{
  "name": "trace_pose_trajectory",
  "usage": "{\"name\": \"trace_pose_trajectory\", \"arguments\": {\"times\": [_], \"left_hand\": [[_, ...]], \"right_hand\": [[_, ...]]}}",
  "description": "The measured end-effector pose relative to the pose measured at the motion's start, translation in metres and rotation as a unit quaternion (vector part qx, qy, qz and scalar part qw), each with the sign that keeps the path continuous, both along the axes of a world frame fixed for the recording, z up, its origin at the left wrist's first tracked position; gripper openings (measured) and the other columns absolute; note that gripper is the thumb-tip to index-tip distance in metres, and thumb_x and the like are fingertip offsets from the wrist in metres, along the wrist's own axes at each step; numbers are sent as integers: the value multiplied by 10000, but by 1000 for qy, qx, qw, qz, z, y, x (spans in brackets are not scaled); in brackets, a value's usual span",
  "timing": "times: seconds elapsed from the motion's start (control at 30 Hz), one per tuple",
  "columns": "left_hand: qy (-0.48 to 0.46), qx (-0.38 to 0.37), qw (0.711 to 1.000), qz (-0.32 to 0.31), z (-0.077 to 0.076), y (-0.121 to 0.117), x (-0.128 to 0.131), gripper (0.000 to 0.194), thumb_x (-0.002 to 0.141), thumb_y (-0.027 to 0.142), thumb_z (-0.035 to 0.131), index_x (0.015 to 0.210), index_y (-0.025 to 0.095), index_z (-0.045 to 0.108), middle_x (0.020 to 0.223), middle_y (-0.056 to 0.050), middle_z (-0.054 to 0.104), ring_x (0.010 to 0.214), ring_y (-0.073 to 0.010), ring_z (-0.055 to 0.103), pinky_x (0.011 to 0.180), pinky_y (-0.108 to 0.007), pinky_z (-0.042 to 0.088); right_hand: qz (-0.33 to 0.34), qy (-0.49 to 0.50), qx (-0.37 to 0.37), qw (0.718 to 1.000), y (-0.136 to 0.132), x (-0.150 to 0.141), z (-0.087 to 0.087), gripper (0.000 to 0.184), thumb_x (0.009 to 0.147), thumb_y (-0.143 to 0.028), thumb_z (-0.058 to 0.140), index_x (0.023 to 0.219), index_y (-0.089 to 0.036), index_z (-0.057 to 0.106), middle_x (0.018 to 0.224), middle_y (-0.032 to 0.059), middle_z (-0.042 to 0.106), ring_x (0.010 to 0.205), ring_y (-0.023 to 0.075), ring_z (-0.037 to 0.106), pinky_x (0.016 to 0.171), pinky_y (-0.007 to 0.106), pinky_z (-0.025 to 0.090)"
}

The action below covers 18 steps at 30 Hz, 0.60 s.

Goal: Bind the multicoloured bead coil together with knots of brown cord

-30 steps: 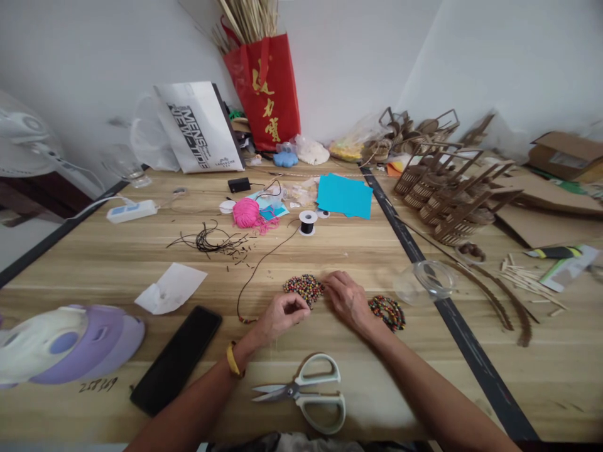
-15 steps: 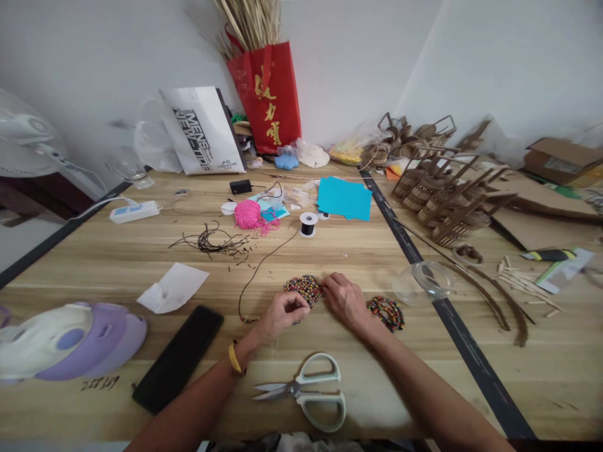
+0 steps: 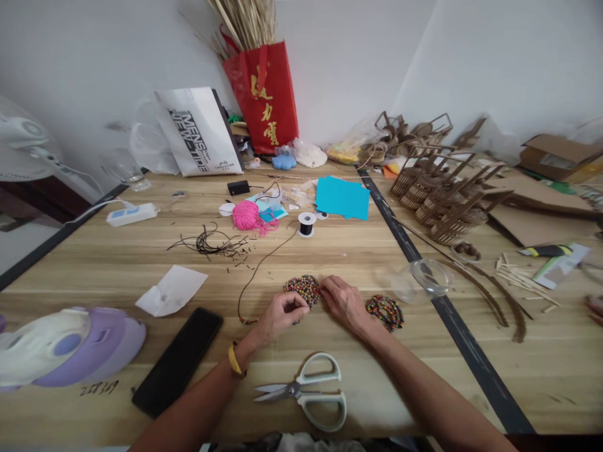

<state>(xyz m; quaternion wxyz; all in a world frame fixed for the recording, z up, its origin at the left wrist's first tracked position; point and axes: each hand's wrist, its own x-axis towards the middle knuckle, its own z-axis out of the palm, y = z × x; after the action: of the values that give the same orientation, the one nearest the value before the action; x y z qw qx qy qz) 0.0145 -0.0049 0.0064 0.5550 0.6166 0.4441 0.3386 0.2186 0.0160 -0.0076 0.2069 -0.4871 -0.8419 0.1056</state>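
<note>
Little has moved since half a second ago, except that another person's hand (image 3: 596, 309) has come in at the right edge. Mixed-colour beads lie in a heap (image 3: 301, 290) between the left hand (image 3: 277, 315) and right hand (image 3: 347, 302). Left thumb and forefinger curl close together, right fingers bunch at the heap's edge (whether either pinches a bead, I cannot tell). Progress looks partial: a short row of beads (image 3: 247, 321) sits on the cord (image 3: 253, 274) from the spool (image 3: 306, 225), while most of the heap appears unstrung. Beside the right wrist, a coil of beads (image 3: 393, 320) looks strung. Scissors (image 3: 294, 389) and a phone (image 3: 179, 361) lie nearer on the wood-grain desk (image 3: 377, 389); beyond are pink yarn (image 3: 245, 215), woven baskets (image 3: 438, 201), a red bag (image 3: 268, 100) and a pale wall (image 3: 348, 75).
</note>
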Motion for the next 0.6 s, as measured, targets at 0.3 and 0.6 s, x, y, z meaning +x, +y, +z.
{"name": "trace_pose_trajectory", "arguments": {"times": [0.3,0.6], "left_hand": [[-11,-11,1000,10,-1,0,0,246,721,360,669,671,127,605,593,8,544,557,-90,448,534,-205,342],[-15,-11,1000,15,-3,0,-4,247,725,362,669,706,122,614,597,11,539,561,-91,462,539,-203,364]], "right_hand": [[27,141,-22,989,4,5,-3,130,942,-179,453,884,-184,570,849,54,601,761,170,555,676,254,409],[-17,317,-67,946,4,1,-11,123,884,-268,518,882,-172,596,819,43,616,648,140,550,567,232,452]]}}
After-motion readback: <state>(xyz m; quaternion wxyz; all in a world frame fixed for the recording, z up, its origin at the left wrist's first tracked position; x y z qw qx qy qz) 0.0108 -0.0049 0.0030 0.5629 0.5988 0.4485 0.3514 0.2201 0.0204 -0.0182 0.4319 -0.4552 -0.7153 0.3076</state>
